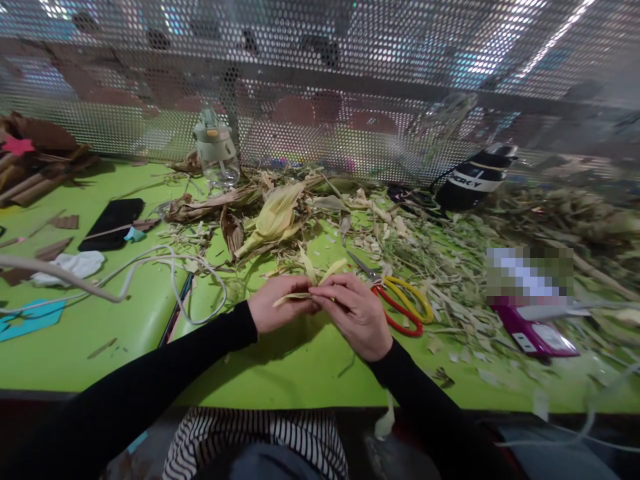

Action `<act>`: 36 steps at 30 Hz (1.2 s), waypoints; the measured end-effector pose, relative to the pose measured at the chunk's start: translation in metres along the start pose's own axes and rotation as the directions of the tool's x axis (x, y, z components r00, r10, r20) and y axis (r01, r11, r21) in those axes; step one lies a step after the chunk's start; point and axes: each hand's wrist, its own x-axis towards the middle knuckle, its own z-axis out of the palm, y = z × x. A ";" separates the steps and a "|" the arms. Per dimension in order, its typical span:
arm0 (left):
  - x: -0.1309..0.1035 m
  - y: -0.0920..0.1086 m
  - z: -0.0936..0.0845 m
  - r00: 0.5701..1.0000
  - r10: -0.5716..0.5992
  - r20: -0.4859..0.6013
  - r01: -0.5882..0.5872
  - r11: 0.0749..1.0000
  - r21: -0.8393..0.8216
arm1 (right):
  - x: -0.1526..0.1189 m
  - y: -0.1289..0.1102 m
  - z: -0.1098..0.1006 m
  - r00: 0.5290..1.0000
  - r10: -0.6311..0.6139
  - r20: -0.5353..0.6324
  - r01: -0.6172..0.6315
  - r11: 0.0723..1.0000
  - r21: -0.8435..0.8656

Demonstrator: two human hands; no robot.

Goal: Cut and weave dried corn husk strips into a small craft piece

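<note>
Both my hands meet low over the green table, fingers pinched together on pale yellow-green corn husk strips. My left hand grips the strips from the left; its fingertips are partly hidden. From the right, my right hand pinches the same strips near their joined base. Several strip ends fan out above and to the left. Just right of my right hand lie scissors with one red and one yellow handle, blades pointing up and left. Beyond my hands rests a yellowish bundle of corn husk among dried leaves.
Plant scraps cover the right side. A clear bottle and a black bottle stand near the perforated metal screen. A phone, white cable and blue paper lie left. A purple device sits right.
</note>
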 end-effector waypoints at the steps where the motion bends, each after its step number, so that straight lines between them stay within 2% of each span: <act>1: -0.001 0.003 0.000 0.999 0.040 -0.005 -0.039 0.994 0.102 | 0.000 0.000 0.000 1.000 0.015 -0.004 -0.016 1.000 -0.002; 3: -0.003 0.007 0.001 0.998 0.059 -0.009 -0.056 0.982 0.182 | 0.001 0.001 0.000 0.999 0.042 -0.019 -0.042 0.999 -0.006; 7: -0.002 0.010 0.003 1.000 -0.022 -0.003 0.022 1.000 -0.015 | 0.001 0.000 -0.001 0.992 0.124 -0.034 -0.124 0.992 0.019; 9: -0.002 0.008 0.004 0.999 -0.045 -0.003 0.045 0.998 -0.042 | 0.001 0.000 -0.001 0.978 0.208 -0.019 -0.207 0.977 0.053; 11: -0.002 0.006 0.004 0.999 -0.037 0.001 0.037 0.999 0.021 | 0.000 0.001 -0.001 0.951 0.309 0.008 -0.308 0.946 0.097; 14: -0.004 0.004 0.005 1.000 0.030 0.009 -0.031 0.967 0.252 | 0.000 0.004 0.000 0.920 0.389 0.036 -0.391 0.916 0.087; 17: -0.005 0.004 0.005 0.994 0.102 0.032 -0.105 0.885 0.453 | 0.001 0.005 0.000 0.947 0.320 0.005 -0.320 0.947 0.036; 19: -0.004 0.002 0.005 0.993 0.108 0.039 -0.114 0.879 0.462 | 0.001 0.005 -0.001 0.960 0.280 -0.029 -0.277 0.958 0.080; 21: -0.004 0.000 0.005 0.996 0.084 0.033 -0.090 0.917 0.388 | 0.002 0.003 -0.003 0.952 0.306 -0.026 -0.295 0.934 0.199; 24: -0.004 -0.004 0.006 0.999 -0.003 0.037 -0.005 0.979 0.206 | 0.001 0.000 -0.006 0.911 0.404 0.081 -0.398 0.815 0.422; 26: -0.004 -0.006 0.008 0.997 -0.068 0.045 0.064 0.995 0.081 | 0.001 -0.002 -0.009 0.895 0.427 0.129 -0.432 0.758 0.489; 28: -0.004 -0.006 0.009 0.992 -0.116 0.050 0.118 0.993 -0.029 | 0.001 -0.003 -0.012 0.914 0.384 0.126 -0.398 0.799 0.451; 32: -0.002 0.000 0.008 0.972 -0.227 0.056 0.234 0.955 -0.183 | 0.004 -0.002 -0.019 0.967 0.222 0.126 -0.247 0.941 0.231; 36: 0.000 0.005 0.004 0.950 -0.304 0.069 0.311 0.905 -0.291 | 0.005 -0.001 -0.021 0.972 0.157 0.178 -0.171 0.983 0.068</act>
